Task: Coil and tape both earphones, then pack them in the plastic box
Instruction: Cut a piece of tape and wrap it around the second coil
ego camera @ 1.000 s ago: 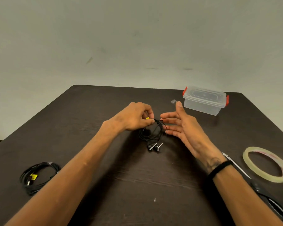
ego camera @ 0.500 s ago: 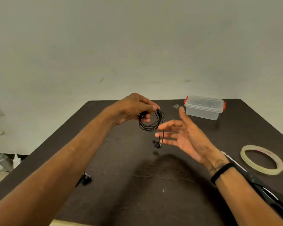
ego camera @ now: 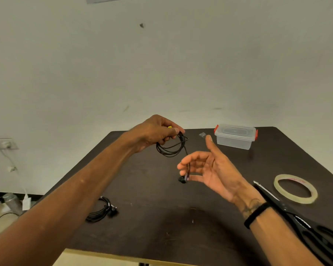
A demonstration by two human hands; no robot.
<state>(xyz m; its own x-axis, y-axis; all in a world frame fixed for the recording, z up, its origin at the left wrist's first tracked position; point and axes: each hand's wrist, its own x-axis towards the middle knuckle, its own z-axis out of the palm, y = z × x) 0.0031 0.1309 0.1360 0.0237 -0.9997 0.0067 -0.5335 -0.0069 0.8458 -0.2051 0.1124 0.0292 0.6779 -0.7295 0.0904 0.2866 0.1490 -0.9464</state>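
— What is your left hand doing?

— My left hand (ego camera: pixel 156 134) is holding a coiled black earphone (ego camera: pixel 171 147) up above the dark counter (ego camera: pixel 161 233), my fingers (ego camera: pixel 174 131) curling round the top of the coil and pinching it beside a small yellow tag (ego camera: pixel 169 127). The loops are hanging below my knuckles.

— And the right?

— My right hand (ego camera: pixel 210 169) is hovering just below and to the right of the coil, palm turned inward, fingers spread apart and only slightly bent. The loose end of the cord is hanging down across them, with the earbuds (ego camera: pixel 183 179) dangling by my lower fingers; I cannot tell whether any finger is really gripping the cord.

— Where are the other things?

— The second earphone (ego camera: pixel 102 210) is lying coiled on the counter near its left edge. The plastic box (ego camera: pixel 235 136), lid on, red clips at both ends, is sitting at the far right. The roll of clear tape (ego camera: pixel 295 189) is lying flat on the right, and black scissors (ego camera: pixel 300 219) are lying just beside it, partly under my right wrist.
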